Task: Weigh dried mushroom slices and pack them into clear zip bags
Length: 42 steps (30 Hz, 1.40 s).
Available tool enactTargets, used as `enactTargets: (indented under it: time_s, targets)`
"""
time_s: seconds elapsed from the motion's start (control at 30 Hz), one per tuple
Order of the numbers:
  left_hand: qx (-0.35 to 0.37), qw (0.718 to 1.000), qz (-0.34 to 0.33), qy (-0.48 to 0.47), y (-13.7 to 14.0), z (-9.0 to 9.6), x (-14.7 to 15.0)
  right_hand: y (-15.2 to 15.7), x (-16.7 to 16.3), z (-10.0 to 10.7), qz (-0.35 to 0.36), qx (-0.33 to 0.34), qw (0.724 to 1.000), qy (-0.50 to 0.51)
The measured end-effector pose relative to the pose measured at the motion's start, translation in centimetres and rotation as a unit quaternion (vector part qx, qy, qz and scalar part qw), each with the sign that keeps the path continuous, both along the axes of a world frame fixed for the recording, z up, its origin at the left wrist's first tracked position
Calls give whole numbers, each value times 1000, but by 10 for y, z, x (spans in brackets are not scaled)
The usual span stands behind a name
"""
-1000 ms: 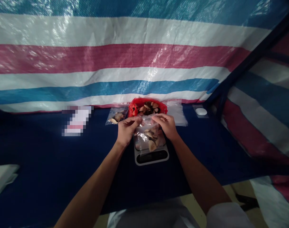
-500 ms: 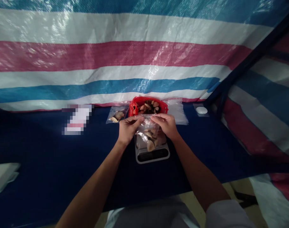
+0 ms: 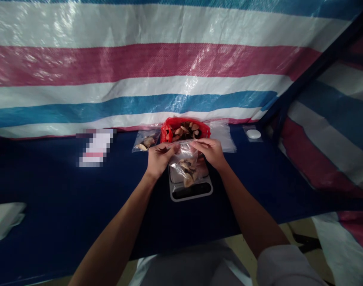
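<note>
A clear plastic bag [image 3: 185,163] with several pale and dark dried slices in its bottom hangs over a small digital scale [image 3: 205,192]. My left hand [image 3: 160,159] pinches the bag's top edge on the left. On the right, my right hand [image 3: 210,151] pinches the same edge between thumb and fingers. Just behind my hands stands a red plastic bag [image 3: 166,125], open at the top and full of similar brown slices. Whether the held bag touches the scale's plate, I cannot tell.
Left of the red bag lies another clear bag [image 3: 146,141] of slices. Flat empty clear bags [image 3: 224,139] lie to its right, then a white oval object [image 3: 253,134] on plastic. A blurred-out paper [image 3: 97,147] and a white power strip [image 3: 5,220] are leftward. Striped sheeting [image 3: 139,61] rises behind.
My right hand has shifted slightly along the bag's top edge, and the bag has narrowed and tilted a little. The whole view has moved slightly.
</note>
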State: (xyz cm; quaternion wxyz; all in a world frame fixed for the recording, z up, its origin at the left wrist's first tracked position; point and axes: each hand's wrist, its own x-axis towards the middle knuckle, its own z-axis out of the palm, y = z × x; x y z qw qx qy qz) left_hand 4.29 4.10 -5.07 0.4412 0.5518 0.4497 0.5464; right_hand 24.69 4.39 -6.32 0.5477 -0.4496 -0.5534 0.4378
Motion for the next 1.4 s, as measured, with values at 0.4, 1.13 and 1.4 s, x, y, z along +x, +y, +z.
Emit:
enactTargets:
  time_s: [0.4,1.13,1.4]
  targets:
    - [-20,1000,-8,7,-3,1,1,-6,-8,7,11,-11,1000,-23]
    - [-21,1000,-5,-4,-3,0,-1,-8,-11,10,22,23,999,-42]
    - [-11,1000,4,-5,2,-2,-4,-7,-14,9,11,9,999,-48]
